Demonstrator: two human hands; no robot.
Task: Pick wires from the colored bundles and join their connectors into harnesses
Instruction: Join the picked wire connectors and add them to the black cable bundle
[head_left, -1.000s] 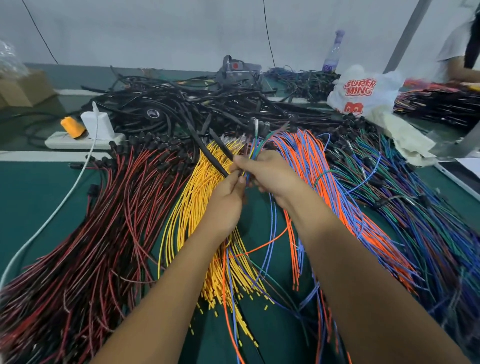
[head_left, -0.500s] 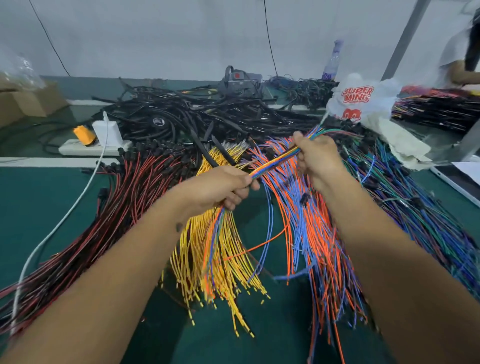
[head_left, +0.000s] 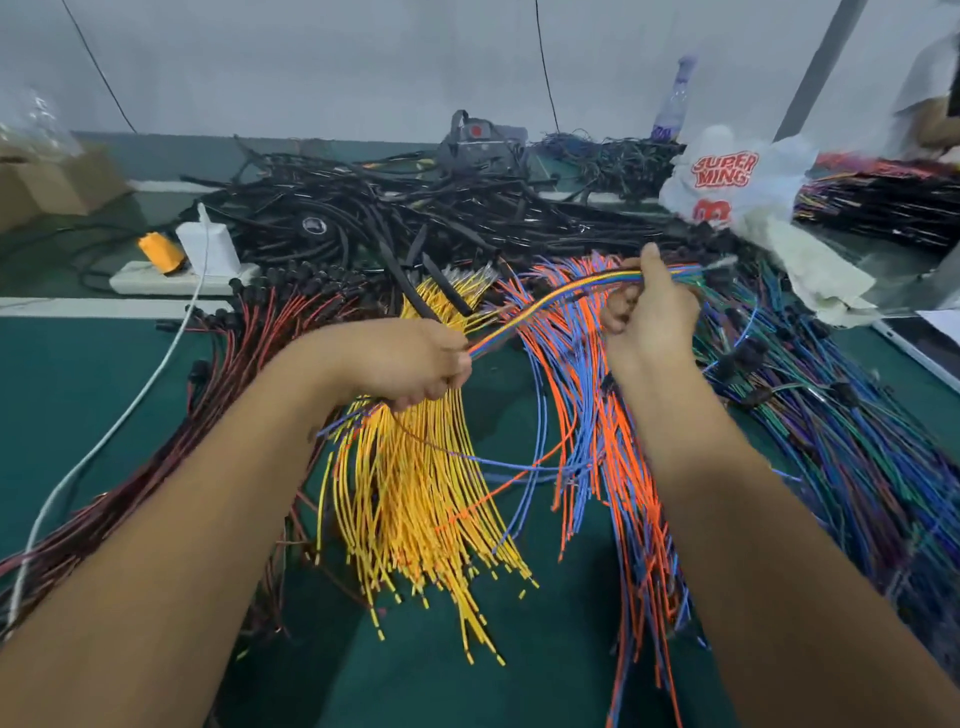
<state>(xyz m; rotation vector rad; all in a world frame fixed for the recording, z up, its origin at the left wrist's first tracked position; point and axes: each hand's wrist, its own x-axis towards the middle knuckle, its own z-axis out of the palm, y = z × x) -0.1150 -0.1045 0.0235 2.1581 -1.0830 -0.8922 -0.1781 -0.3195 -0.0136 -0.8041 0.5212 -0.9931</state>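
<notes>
Beyond the hands, at the far side of the green table (head_left: 78, 395), a tangled heap of black cables (head_left: 395, 218) is piled, with a white power strip (head_left: 182, 278) carrying a white adapter (head_left: 208, 249) and an orange plug (head_left: 158, 252) to its left and a white plastic bag (head_left: 727, 179) printed in red to its right. A cardboard box (head_left: 57, 182) is seen at the far left, and a white cord (head_left: 104, 441) is trailed across the table left of the left forearm. Under and around the forearms the colored bundles are spread: red and black wires (head_left: 208, 405) outside the left arm, yellow wires (head_left: 415, 493) below the left hand, orange and blue wires (head_left: 597, 441) between the two arms, and blue and green wires (head_left: 857, 441) outside the right arm. A small group of picked wires (head_left: 550, 299), yellow, orange and blue side by side, is stretched in the air between the hands. One end is gripped in the curled fingers of the left hand (head_left: 415, 364); the other is pinched by the right hand (head_left: 649, 312), held farther away and higher. The connectors cannot be made out.
</notes>
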